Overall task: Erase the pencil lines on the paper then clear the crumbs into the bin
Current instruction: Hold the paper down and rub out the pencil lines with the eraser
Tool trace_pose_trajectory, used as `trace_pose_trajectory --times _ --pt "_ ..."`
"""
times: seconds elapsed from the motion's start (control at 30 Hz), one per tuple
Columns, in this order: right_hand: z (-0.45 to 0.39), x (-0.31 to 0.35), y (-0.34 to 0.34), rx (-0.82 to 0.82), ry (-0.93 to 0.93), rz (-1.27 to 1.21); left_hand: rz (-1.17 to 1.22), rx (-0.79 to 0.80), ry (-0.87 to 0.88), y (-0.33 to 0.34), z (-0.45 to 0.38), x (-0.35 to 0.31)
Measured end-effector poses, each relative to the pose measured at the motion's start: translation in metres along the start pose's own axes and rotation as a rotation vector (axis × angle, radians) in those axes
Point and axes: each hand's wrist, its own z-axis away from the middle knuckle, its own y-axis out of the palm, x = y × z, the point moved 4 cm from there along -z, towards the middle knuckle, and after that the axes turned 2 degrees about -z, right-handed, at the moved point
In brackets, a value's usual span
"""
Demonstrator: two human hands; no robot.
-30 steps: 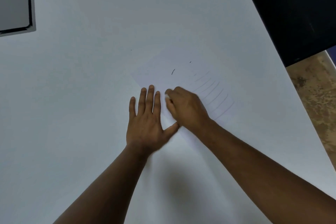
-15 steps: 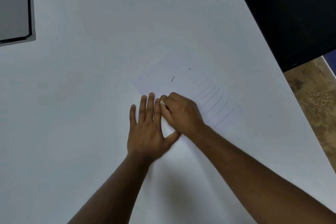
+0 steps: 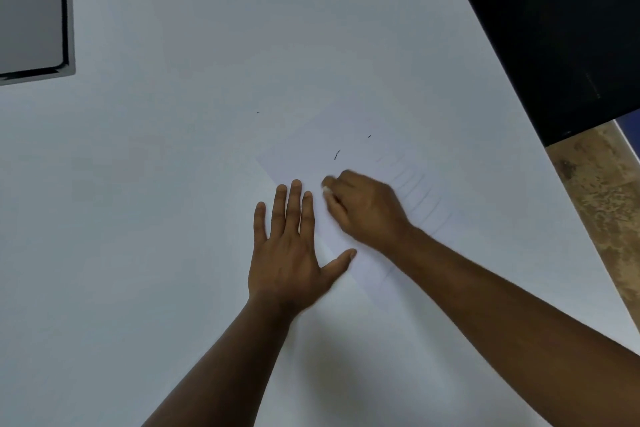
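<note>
- Here the paper (image 3: 304,156) lies flat near the middle of the white table (image 3: 173,184), turned diamond-wise so one corner points away from the person and its edges run slantwise to the table edge
- Faint pencil lines (image 3: 415,198), short and parallel, slant across the paper's right part just beyond the right hand (image 3: 367,208)
- The right hand is curled, its fingertips pinching a small white eraser (image 3: 326,188) against the sheet; motion blur softens it
- The left hand (image 3: 291,246) lies flat on the paper's near-left part, fingers straight and close together, thumb spread toward the right wrist
- Dark crumbs (image 3: 336,155), thin curled slivers, sit on the sheet beyond the hands
- The table is smooth and matte; a grey flat panel (image 3: 31,10) with a dark rim lies at its far-left corner
- A black block (image 3: 561,35) stands past the right edge, above a mottled brown floor (image 3: 602,204)
</note>
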Motion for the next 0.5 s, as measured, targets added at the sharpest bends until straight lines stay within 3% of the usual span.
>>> trace_pose_trajectory --times 0.1,0.23,0.4,0.5 --pt "-0.017 -0.037 -0.013 -0.143 0.14 0.118 0.001 0.014 -0.011 -0.003 0.0 -0.001" --pt "-0.031 -0.061 -0.023 -0.142 0.274 0.086 0.013 0.015 -0.017 -0.003 -0.001 0.0" --pt "-0.005 0.006 0.002 0.055 0.002 -0.096 0.024 -0.014 -0.007 -0.001 0.0 0.0" --pt "-0.006 0.013 0.005 0.068 -0.095 -0.084 0.015 0.001 -0.009 0.0 0.0 0.0"
